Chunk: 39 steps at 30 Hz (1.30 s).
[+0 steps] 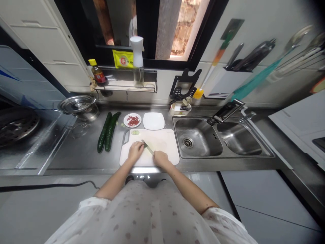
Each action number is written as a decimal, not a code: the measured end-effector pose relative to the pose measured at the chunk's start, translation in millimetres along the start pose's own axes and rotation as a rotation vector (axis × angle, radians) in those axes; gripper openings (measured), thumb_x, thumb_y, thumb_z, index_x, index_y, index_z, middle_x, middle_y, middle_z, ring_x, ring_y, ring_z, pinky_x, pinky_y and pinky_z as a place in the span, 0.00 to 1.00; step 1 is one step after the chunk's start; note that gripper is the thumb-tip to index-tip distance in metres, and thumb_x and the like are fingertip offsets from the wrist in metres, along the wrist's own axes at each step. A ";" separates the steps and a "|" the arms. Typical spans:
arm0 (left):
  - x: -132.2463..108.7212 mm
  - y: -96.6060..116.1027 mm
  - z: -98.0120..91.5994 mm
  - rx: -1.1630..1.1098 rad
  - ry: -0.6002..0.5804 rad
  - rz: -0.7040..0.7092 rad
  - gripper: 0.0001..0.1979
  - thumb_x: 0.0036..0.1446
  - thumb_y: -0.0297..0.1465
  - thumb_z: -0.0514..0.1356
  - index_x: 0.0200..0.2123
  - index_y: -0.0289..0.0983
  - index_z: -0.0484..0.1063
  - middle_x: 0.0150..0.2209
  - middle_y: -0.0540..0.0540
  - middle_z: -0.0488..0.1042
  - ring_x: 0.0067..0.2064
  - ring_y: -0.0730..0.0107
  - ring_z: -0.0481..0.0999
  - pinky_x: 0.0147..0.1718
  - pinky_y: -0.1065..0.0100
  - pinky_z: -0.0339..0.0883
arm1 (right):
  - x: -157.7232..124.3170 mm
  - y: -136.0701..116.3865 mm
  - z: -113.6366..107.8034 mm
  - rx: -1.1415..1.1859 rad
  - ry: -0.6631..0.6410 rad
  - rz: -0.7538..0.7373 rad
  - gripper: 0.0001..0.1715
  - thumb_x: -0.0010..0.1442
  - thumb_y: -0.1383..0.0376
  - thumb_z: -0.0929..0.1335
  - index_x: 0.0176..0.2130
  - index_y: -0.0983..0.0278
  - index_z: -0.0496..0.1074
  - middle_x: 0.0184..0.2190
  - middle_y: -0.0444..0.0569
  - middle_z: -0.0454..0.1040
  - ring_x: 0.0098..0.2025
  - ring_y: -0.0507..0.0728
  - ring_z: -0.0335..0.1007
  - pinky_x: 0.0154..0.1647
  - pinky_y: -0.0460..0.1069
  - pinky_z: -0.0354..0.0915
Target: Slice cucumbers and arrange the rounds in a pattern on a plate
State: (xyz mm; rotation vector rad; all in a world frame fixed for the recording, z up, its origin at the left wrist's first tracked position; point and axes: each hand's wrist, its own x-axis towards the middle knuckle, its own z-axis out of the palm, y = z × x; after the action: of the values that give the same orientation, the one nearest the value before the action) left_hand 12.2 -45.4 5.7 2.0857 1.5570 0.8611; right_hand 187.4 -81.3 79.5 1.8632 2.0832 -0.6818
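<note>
My right hand (160, 158) is closed round the handle of a kitchen knife (148, 147), its blade pointing up and to the left across a white cutting board (166, 142). Close to the blade's tip, my left hand (135, 150) rests over the board with its fingers curled together. What those fingers hold, if anything, is hidden. A few pale green cucumber slices (135, 132) lie at the board's upper left. Two whole cucumbers (109, 132) sit side by side on the steel counter, left of the board.
Behind the board stand a small plate with red pieces (132, 120) and a white square plate (153, 121). A double sink (200, 154) adjoins on the right. At the left is a lidded steel pot (85, 107); a shelf (124, 86) holds bottles.
</note>
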 end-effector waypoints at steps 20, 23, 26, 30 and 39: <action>0.7 -10.9 -12.2 -0.128 0.181 -0.198 0.12 0.60 0.34 0.55 0.42 0.38 0.75 0.43 0.43 0.76 0.45 0.63 0.74 0.47 0.62 0.68 | -23.2 35.8 -12.1 -0.132 0.114 0.078 0.21 0.68 0.63 0.55 0.53 0.59 0.69 0.39 0.54 0.76 0.42 0.57 0.71 0.40 0.49 0.58; 7.1 -15.5 -20.1 -0.217 0.223 -0.292 0.13 0.59 0.35 0.56 0.43 0.37 0.75 0.44 0.43 0.76 0.45 0.64 0.75 0.46 0.63 0.69 | -24.3 38.2 -16.6 -0.159 0.199 0.060 0.22 0.67 0.64 0.57 0.57 0.55 0.66 0.40 0.53 0.75 0.43 0.57 0.69 0.42 0.49 0.56; 16.0 -12.8 -28.6 -0.301 0.241 -0.351 0.13 0.59 0.35 0.55 0.42 0.37 0.75 0.44 0.43 0.77 0.46 0.65 0.75 0.46 0.66 0.69 | -25.4 39.3 -19.9 -0.157 0.249 0.046 0.24 0.66 0.65 0.59 0.60 0.55 0.63 0.42 0.53 0.74 0.45 0.57 0.67 0.45 0.49 0.54; 26.7 -1.5 -39.5 -0.352 0.215 -0.340 0.13 0.60 0.36 0.54 0.42 0.37 0.75 0.43 0.45 0.77 0.45 0.66 0.76 0.44 0.67 0.70 | -25.7 39.6 -21.7 -0.164 0.289 0.034 0.26 0.65 0.65 0.60 0.61 0.55 0.62 0.44 0.54 0.73 0.45 0.58 0.64 0.46 0.50 0.53; 33.1 36.8 -45.9 -0.143 -0.091 -0.012 0.13 0.58 0.37 0.57 0.42 0.39 0.77 0.44 0.45 0.77 0.48 0.61 0.73 0.52 0.60 0.64 | -26.1 39.3 -15.6 -0.170 0.386 -0.053 0.24 0.66 0.64 0.59 0.59 0.57 0.64 0.39 0.53 0.72 0.42 0.58 0.62 0.43 0.51 0.50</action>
State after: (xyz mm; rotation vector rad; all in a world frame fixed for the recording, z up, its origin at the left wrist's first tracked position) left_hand 13.4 -27.1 70.7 1.9839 1.4178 0.8358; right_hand 231.5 -93.3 99.0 1.9695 2.3407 -0.1522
